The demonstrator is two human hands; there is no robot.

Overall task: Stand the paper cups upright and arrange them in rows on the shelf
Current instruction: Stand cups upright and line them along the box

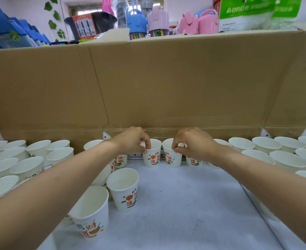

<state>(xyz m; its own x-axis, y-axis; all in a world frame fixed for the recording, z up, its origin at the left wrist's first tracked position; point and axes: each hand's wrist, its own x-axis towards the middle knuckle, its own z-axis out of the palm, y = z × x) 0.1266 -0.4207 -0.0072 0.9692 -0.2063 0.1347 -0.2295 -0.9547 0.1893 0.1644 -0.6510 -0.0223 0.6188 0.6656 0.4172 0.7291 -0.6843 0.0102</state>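
Head view: left hand (133, 141) pinches the rim of an upright paper cup (153, 160), finger inside, thumb outside. Right hand (193, 144) pinches the rim of the neighbouring cup (173, 160) the same way. Both cups stand side by side at the back of the shelf (184, 204), just below the cardboard wall (166, 78). Insides show bare white. Print is red 运 and 连 plus an orange graphic. Two front cups, near one (91, 213) and far one (124, 188), stand upright front-left. Left cluster (27, 166) and right cluster (274, 152) run off frame, so count unclear. Green pack (245, 13) up top reads "Agnite".
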